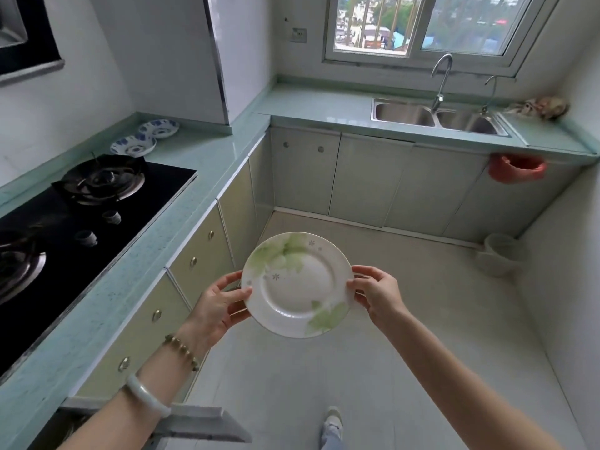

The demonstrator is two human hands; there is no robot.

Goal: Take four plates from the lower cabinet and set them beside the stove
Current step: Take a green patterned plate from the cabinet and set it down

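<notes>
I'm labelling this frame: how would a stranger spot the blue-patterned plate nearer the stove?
Find the black glass stove on the pale green countertop. Beyond its far burner lie two blue-and-white plates. Yours is the near plate beside the burner, not the far plate.

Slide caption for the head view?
A green-leaf plate held by left hand and right hand; two blue plates beside the stove.
</notes>
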